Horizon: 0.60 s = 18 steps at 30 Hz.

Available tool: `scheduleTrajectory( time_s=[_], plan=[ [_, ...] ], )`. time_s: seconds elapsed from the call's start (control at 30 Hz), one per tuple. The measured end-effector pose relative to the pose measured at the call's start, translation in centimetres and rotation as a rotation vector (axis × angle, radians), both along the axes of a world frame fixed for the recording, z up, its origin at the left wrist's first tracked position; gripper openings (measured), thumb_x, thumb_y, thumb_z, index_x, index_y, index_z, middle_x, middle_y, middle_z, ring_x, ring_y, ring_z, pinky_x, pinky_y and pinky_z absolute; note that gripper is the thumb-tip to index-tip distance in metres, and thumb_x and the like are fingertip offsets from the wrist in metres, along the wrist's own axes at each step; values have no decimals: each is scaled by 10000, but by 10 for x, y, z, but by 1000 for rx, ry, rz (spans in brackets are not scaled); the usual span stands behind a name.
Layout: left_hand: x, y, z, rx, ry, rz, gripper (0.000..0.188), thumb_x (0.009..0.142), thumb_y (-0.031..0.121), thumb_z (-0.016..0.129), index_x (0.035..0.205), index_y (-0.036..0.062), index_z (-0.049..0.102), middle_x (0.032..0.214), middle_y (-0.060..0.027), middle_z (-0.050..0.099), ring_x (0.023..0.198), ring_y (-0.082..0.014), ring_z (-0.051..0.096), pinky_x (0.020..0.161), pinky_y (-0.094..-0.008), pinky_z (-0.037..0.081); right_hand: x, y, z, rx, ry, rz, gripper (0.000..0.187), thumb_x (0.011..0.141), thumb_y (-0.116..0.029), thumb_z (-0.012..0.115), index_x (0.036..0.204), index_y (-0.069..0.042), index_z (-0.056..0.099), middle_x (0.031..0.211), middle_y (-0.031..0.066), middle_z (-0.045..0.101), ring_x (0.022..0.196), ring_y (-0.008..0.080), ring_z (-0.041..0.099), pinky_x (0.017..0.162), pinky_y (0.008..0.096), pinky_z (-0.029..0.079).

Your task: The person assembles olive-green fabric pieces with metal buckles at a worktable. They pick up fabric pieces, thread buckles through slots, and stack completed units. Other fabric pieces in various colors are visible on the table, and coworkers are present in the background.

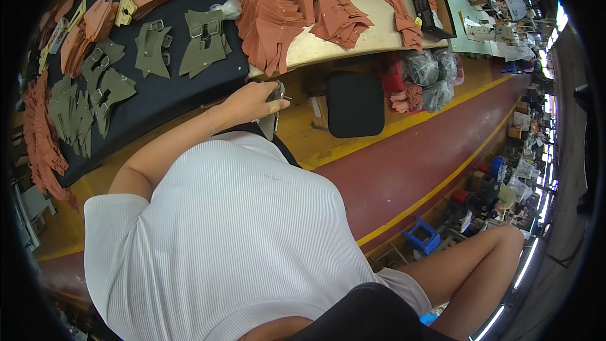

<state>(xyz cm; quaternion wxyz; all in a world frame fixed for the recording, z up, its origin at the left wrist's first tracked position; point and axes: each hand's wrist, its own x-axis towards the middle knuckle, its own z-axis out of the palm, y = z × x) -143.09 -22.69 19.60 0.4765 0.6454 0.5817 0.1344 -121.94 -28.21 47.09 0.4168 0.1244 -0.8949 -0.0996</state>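
My left hand (249, 105) is closed round an olive-green shoe upper piece (269, 127) with metal buckle hardware, just off the table's front edge and above my lap. One finger has a pale wrap on it. My right arm (470, 256) is bent sharply at the elbow, and its hand is out of view. On the dark table cover (189, 91) lie more olive pieces with buckles, among them a stacked pair (205, 44) and another pair (153, 49). Further left sits a loose group of olive straps (71, 113).
Stacks of reddish-brown cut pieces (271, 31) cover the table's middle; others (44, 139) line its left edge. A black box (435, 9) stands at the right. Beyond the table edge are a black stool (355, 105), clear plastic bags (435, 79) and a blue stool (421, 236).
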Motion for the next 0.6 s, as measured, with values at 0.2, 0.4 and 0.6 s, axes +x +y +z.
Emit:
scheduleTrajectory(
  time_s=[0.2,0.4,0.6],
  plan=[
    [-2,1,-11,132,-47,12,469,917,398,625,886,-62,540,599,-212,571,511,-305,577,537,-395,447,-2,5,1,-4,8,3,409,895,-253,622,1264,-89,558,1299,103,560,1161,279,551,962,472,451],
    [1,3,-14,123,-51,9,487,914,414,618,901,-69,555,616,-213,586,524,-309,591,548,-395,459,-7,8,2,3,7,20,411,898,-256,620,1267,-87,556,1303,105,558,1165,280,550,966,474,450],
    [-2,4,-12,56,-73,18,499,913,428,606,931,-69,575,692,-230,625,622,-342,634,621,-420,491,-14,13,2,16,-17,66,414,901,-258,618,1270,-85,553,1307,107,557,1169,281,548,970,476,450]
  ],
)
